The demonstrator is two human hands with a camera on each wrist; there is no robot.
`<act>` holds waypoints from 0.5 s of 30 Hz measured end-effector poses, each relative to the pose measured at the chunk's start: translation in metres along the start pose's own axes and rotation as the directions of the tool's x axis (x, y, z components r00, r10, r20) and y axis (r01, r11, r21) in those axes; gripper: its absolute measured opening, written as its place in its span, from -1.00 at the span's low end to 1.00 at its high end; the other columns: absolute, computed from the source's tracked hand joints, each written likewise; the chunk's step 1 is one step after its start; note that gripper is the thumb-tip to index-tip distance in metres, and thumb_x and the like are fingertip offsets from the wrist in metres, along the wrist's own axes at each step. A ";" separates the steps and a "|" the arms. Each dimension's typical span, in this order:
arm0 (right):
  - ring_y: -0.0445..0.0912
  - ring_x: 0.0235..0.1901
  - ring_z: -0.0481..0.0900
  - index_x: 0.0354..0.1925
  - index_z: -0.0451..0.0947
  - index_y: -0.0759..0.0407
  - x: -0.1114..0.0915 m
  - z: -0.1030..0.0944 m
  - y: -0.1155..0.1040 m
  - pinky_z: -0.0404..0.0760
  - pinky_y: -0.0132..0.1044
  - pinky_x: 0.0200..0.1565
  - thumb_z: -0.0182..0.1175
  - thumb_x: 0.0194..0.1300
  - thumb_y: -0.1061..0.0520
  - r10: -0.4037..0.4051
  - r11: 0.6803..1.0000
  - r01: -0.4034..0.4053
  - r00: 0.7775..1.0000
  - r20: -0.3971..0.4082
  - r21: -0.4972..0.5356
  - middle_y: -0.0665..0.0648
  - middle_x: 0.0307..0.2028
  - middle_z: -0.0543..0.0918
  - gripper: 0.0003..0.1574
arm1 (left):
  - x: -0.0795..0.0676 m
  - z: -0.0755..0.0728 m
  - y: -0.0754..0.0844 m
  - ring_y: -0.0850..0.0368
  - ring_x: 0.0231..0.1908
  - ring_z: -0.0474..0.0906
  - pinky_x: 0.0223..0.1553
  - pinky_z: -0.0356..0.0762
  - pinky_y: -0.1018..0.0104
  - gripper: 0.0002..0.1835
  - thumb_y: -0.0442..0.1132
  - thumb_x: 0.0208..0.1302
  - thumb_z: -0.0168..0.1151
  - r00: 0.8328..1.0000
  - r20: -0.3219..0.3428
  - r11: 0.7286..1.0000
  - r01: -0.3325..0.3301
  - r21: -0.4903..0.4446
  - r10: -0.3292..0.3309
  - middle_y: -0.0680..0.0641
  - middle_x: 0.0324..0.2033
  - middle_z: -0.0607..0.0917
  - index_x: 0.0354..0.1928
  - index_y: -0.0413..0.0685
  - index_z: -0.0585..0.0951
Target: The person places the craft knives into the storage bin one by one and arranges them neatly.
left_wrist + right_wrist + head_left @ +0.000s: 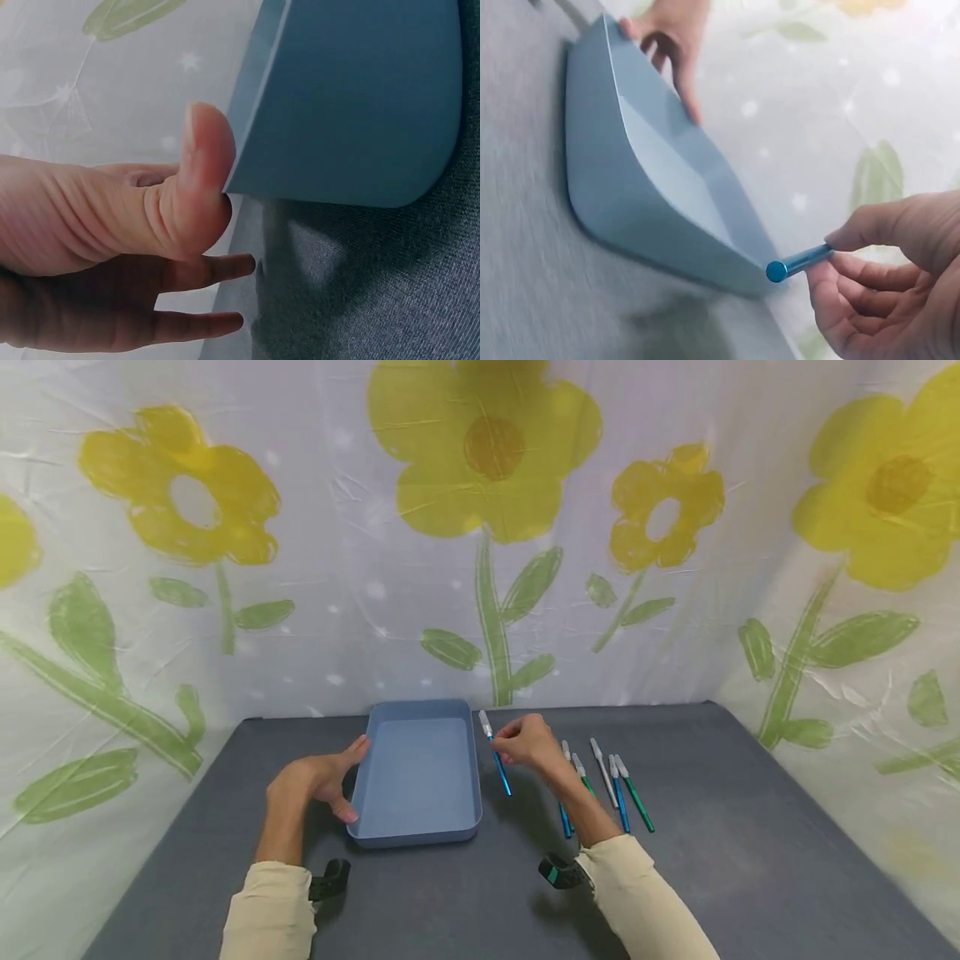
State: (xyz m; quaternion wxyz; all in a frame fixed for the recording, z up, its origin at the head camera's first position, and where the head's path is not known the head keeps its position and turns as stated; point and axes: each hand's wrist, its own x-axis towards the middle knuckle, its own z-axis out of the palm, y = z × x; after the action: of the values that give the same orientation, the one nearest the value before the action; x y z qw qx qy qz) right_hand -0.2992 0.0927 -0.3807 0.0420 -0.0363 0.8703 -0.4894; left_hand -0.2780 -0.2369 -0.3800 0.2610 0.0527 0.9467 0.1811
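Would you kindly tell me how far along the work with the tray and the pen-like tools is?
Nothing looks done yet: the tray shows no tools inside. In hand, the right hand pinches a blue pen-like tool beside the tray, while the left hand touches the tray. Probably remaining are the other pen-like tools lying on the table.

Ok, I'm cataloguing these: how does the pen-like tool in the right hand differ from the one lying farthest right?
The held tool has a blue shaft; the farthest-right tool has a green one. The right hand pinches the held tool above the table, while the farthest-right tool lies on it. Both are slim with whitish far ends.
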 end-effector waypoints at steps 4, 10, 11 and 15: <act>-0.18 -0.54 0.68 -0.28 0.78 0.34 0.003 0.025 -0.014 0.75 -0.32 -0.29 0.37 0.31 0.22 -0.014 1.000 0.014 1.000 0.027 0.015 0.13 -0.52 0.76 -0.84 | 0.000 0.001 0.005 -0.55 0.61 -0.29 0.46 -0.14 -0.62 0.60 -0.24 -0.18 0.73 0.999 0.003 0.995 0.045 -0.092 -0.045 -0.28 0.67 -0.40 0.69 0.07 -0.34; 0.00 -0.43 0.83 -0.25 0.80 0.35 -0.002 0.078 -0.039 0.80 -0.20 -0.27 0.41 0.28 0.22 -0.034 0.999 0.034 0.998 0.048 0.020 0.24 -0.43 0.84 -0.83 | -0.002 0.000 0.004 -0.54 0.62 -0.24 0.47 -0.07 -0.58 0.55 -0.21 -0.15 0.72 0.999 0.004 0.999 0.041 -0.032 -0.041 -0.26 0.67 -0.38 0.70 0.01 -0.28; 0.02 -0.43 0.83 -0.26 0.81 0.35 -0.003 0.087 -0.042 0.80 -0.20 -0.28 0.41 0.27 0.23 -0.036 0.999 0.035 0.998 0.050 0.024 0.25 -0.43 0.84 -0.83 | -0.003 -0.001 0.003 -0.53 0.62 -0.20 0.48 -0.03 -0.56 0.53 -0.17 -0.14 0.72 0.999 0.001 0.999 0.036 -0.005 -0.036 -0.25 0.68 -0.37 0.70 0.00 -0.26; -0.01 -0.53 0.81 -0.31 0.81 0.40 -0.004 0.119 -0.050 0.77 -0.26 -0.40 0.44 0.21 0.28 -0.013 0.997 0.009 0.999 0.051 0.071 0.27 -0.50 0.82 -0.86 | -0.003 -0.001 0.003 -0.50 0.62 -0.11 0.48 0.08 -0.50 0.49 -0.07 -0.09 0.70 1.000 -0.002 0.999 0.023 0.044 -0.023 -0.23 0.69 -0.31 0.70 -0.01 -0.22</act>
State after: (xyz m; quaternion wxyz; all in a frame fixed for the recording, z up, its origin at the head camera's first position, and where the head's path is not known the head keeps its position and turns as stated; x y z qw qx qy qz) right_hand -0.2815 -0.0335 -0.3996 0.0630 -0.0523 0.8510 -0.5188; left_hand -0.2756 -0.2354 -0.3770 0.2612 0.0474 0.9513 0.1570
